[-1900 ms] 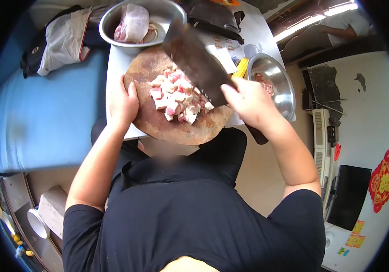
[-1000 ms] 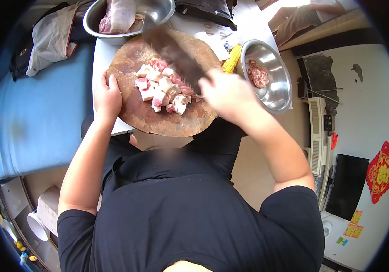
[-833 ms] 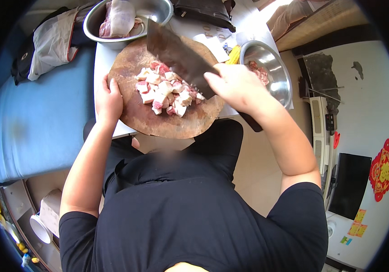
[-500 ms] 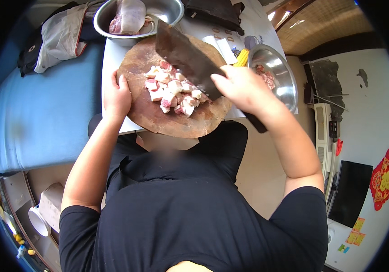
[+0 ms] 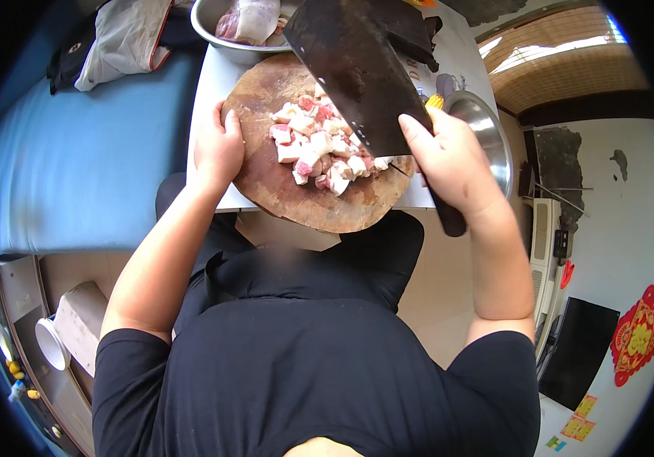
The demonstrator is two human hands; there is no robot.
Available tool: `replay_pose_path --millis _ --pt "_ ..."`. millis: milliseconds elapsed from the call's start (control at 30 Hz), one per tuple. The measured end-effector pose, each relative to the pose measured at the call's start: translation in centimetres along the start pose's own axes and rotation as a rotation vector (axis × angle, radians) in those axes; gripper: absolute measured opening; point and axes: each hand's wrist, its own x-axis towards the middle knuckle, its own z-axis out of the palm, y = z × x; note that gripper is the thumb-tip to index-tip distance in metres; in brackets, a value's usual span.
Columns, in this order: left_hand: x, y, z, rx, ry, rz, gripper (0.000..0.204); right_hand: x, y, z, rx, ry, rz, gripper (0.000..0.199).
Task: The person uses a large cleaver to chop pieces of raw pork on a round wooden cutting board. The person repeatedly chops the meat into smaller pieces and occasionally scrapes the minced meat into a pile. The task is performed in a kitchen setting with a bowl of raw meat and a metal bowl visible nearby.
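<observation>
A round wooden chopping board (image 5: 319, 209) lies on the white table in front of me. Diced meat (image 5: 315, 145), pink with white fat, is heaped at its middle. My right hand (image 5: 460, 167) is closed round the handle of a large dark cleaver (image 5: 357, 76). The broad blade is raised and tilted over the board, hiding its far right part and some of the cubes. Small white bits stick along the blade's lower edge. At the board's left rim, my left hand (image 5: 220, 148) grips the edge with its thumb on the near side.
Behind the board at left, a metal basin (image 5: 224, 47) holds a large piece of meat. Another metal bowl (image 5: 487, 126) stands to the right, beside a partly hidden corn cob (image 5: 435, 101). A black bag (image 5: 410, 34) lies at the back. Left of the table is a blue padded seat (image 5: 91, 160).
The cleaver has risen and now covers more of the board's far right side. My left hand stays on the board's rim. The whole view has shifted a little.
</observation>
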Motion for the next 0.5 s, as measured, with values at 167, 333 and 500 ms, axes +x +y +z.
replay_pose_path --millis 167,333,500 --pt "0.0 -0.5 -0.4 0.020 0.015 0.005 0.036 1.5 -0.5 1.6 -0.304 -0.151 0.020 0.040" --pt "-0.2 0.0 -0.7 0.037 0.033 0.010 0.036 -0.6 -0.9 -2.4 0.376 0.025 0.104 0.033" --pt "-0.6 0.7 -0.8 0.037 -0.007 -0.017 0.036 1.6 3.7 1.8 0.056 -0.086 0.098 0.041"
